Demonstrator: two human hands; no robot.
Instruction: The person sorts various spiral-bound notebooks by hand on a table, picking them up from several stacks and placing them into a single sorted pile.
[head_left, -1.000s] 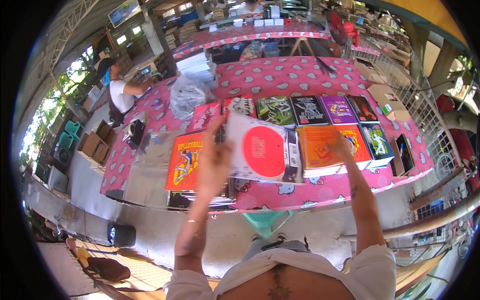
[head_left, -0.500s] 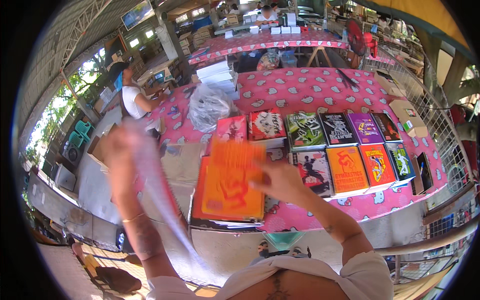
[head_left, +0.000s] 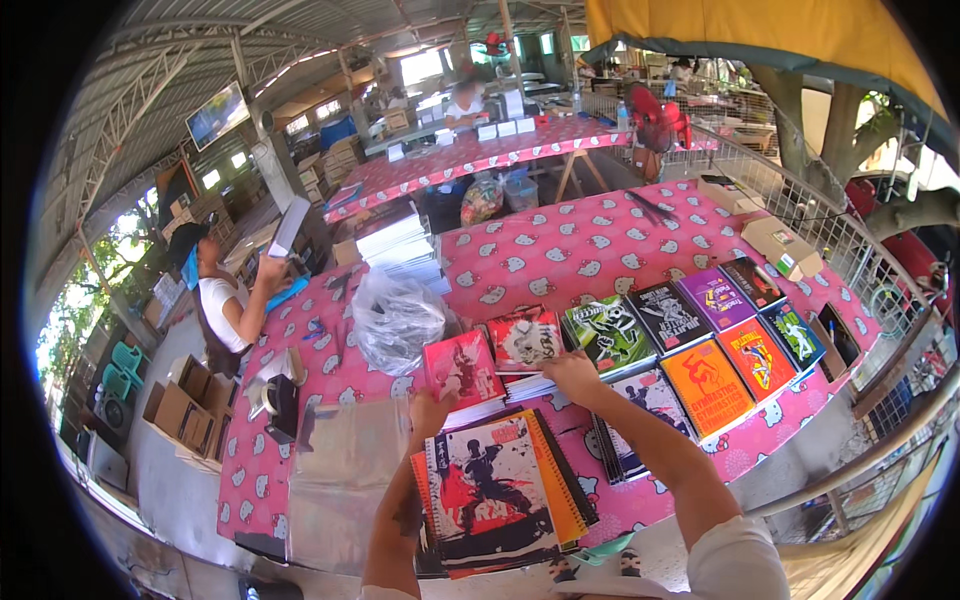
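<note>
The pink-covered notebook stack (head_left: 463, 368) lies on the patterned pink tablecloth (head_left: 560, 237), beside the red-and-white notebook stack (head_left: 522, 342). Left hand (head_left: 432, 411), partly curled, is at the pink stack's near left corner; right hand (head_left: 573, 377), likewise partly curled, is at the red-and-white stack's near right edge. Whether either grips anything cannot be told. Nearer the wearer, a martial-arts notebook (head_left: 490, 480) tops a mixed spiral-bound pile. A clear plastic bag (head_left: 398, 322) lies beyond the pink stack.

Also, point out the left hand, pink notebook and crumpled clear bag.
Left hand (head_left: 433, 412), head view: middle of the hand.
Pink notebook (head_left: 462, 370), head view: front cover.
Crumpled clear bag (head_left: 398, 320), head view: wrinkled middle.
</note>
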